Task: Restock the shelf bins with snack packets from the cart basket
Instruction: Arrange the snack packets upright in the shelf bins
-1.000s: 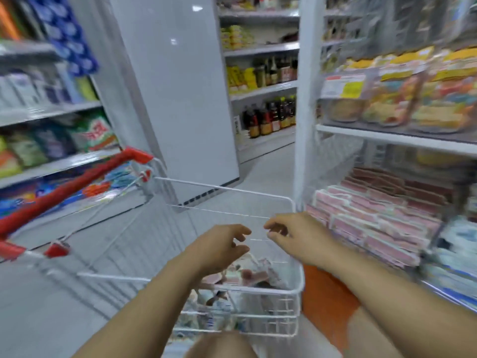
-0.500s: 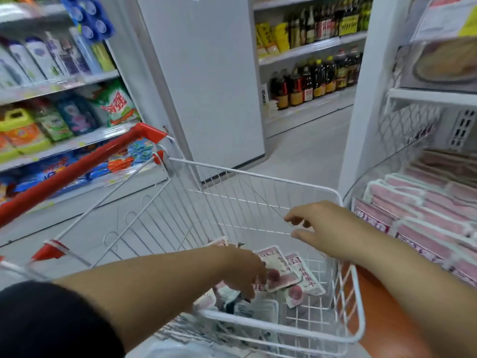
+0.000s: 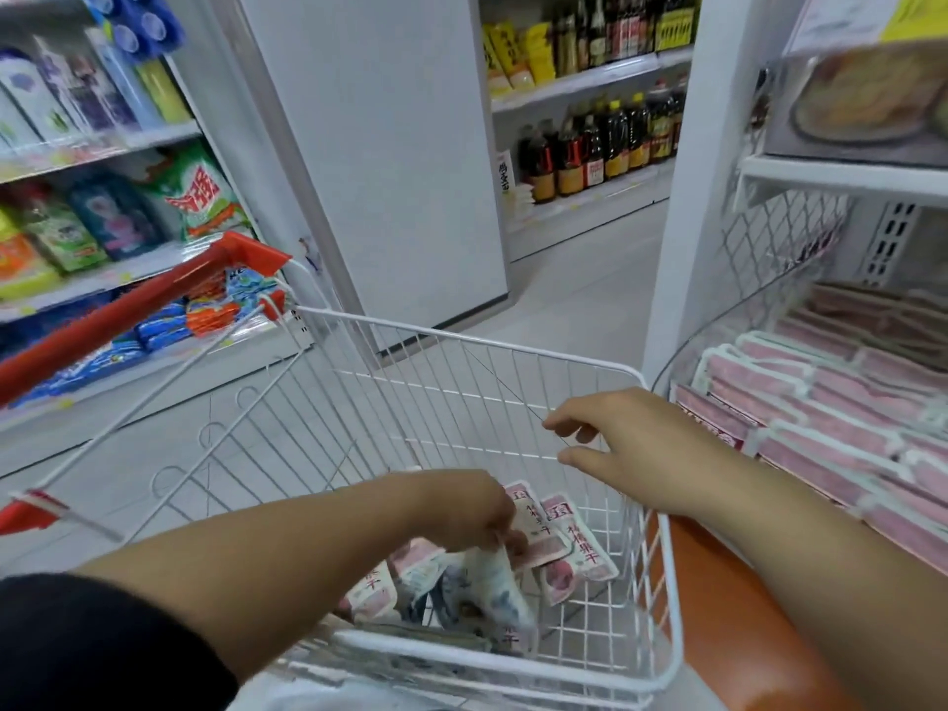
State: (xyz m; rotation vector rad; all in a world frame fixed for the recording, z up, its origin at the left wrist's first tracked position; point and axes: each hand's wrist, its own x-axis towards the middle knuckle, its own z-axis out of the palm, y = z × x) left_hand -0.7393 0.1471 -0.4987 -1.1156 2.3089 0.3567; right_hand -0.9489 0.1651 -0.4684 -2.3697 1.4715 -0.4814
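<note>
Now, compared with half a second earlier, the left hand (image 3: 474, 510) is seen lowered further into the cart basket (image 3: 477, 342), its fingers curled round the topmost of the snack packets (image 3: 536, 528) heaped on the basket floor. The right hand (image 3: 631, 443) is held above the right rim as before, fingers loosely spread, nothing grasped.

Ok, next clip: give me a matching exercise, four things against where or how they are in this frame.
Things:
1. left hand
2. right hand
3. cart handle
4. shelf packets

States:
a. red, upper left
b. pink, stacked at the right
c. down in the basket, gripping snack packets
d. above the basket, holding nothing

Pairs: 1-c, 2-d, 3-a, 4-b
</note>
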